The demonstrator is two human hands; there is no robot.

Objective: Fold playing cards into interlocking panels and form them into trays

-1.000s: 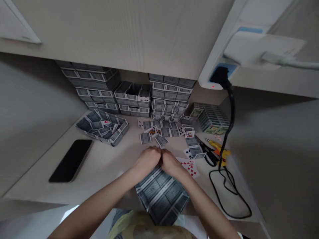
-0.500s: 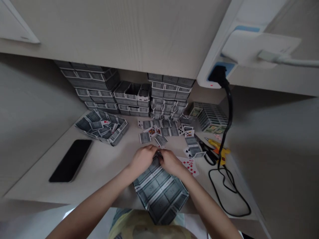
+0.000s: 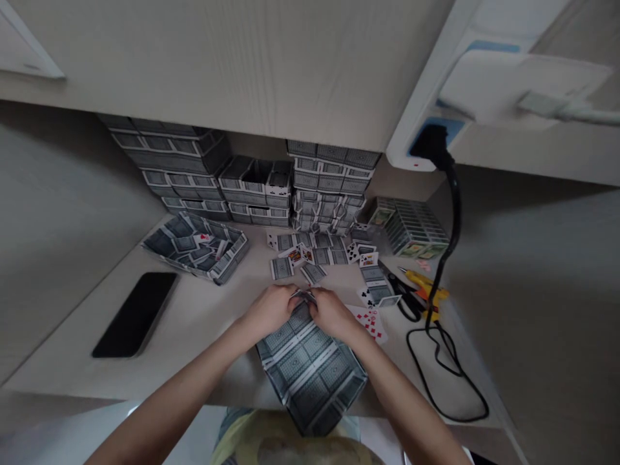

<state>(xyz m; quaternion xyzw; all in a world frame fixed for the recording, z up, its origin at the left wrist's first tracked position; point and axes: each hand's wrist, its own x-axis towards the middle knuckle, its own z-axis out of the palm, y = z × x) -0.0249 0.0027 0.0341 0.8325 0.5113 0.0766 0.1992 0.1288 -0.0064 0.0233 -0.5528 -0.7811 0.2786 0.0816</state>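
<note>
A tray-like box made of playing cards (image 3: 314, 368) lies tilted at the table's front edge, close to my body. My left hand (image 3: 274, 310) pinches the far corner of this box from the left. On the other side of that corner, my right hand (image 3: 332, 313) grips it with bent fingers. Both hands nearly meet there, and a folded card edge shows between the fingertips. Red diamond cards (image 3: 371, 323) lie just right of my right hand. Loose cards (image 3: 312, 274) are spread beyond my hands.
An open card tray (image 3: 198, 248) holding loose cards stands left, behind a black phone (image 3: 135, 315). Stacked card boxes (image 3: 329, 184) line the back. At right are black scissors (image 3: 409, 300), a yellow glue gun (image 3: 431, 290), its looped cable and a clear-cased stack (image 3: 416, 229).
My fingertips have parted slightly at the box's corner, showing more of the folded card edge. The box stays in nearly the same place, and the view has shifted a little.
</note>
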